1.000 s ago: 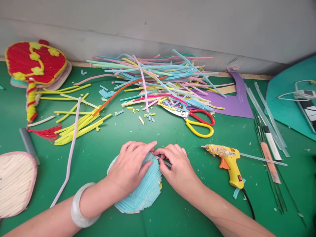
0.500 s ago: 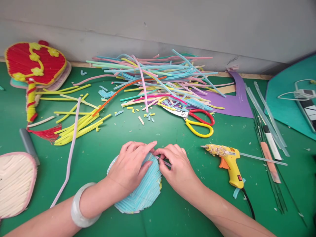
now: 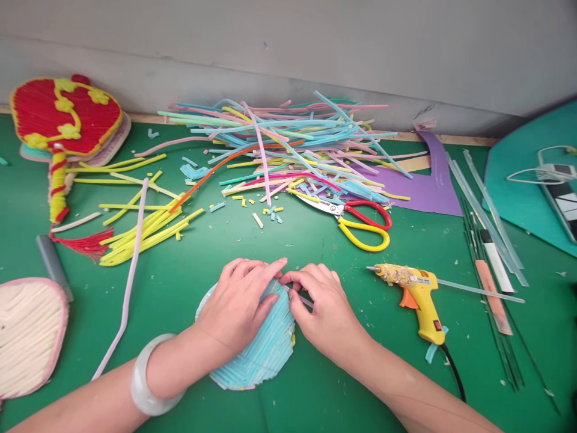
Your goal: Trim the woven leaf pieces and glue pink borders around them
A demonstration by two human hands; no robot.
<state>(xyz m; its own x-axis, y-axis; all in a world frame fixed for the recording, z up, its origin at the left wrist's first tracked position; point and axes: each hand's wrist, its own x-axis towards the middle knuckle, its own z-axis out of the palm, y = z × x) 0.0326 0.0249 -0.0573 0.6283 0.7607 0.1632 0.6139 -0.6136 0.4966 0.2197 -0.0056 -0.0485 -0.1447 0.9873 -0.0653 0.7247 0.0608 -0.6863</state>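
Observation:
A round blue fan panel (image 3: 259,355), made of strips laid side by side, lies in front of me with a ragged lower right edge. Across its upper left part rests my left hand (image 3: 246,300), fingers stretched and thumb apart, with a pale bangle (image 3: 151,376) on the wrist. At the panel's upper right edge, my right hand (image 3: 318,297) pinches a thin pale lilac strip (image 3: 306,302), close to the left index fingertip. Most of that strip is hidden by the fingers.
Behind are piled coloured strips (image 3: 270,141) and scissors (image 3: 336,209). To the right are a yellow glue gun (image 3: 424,294) and clear glue sticks (image 3: 491,204). Left are yellow strips (image 3: 144,234), a long lilac strip (image 3: 128,288), a red fan (image 3: 67,117) and a cream fan (image 3: 29,337).
Almost nothing differs. Both hands keep their places at the panel's upper edge, and the scene shifts only very slightly in view.

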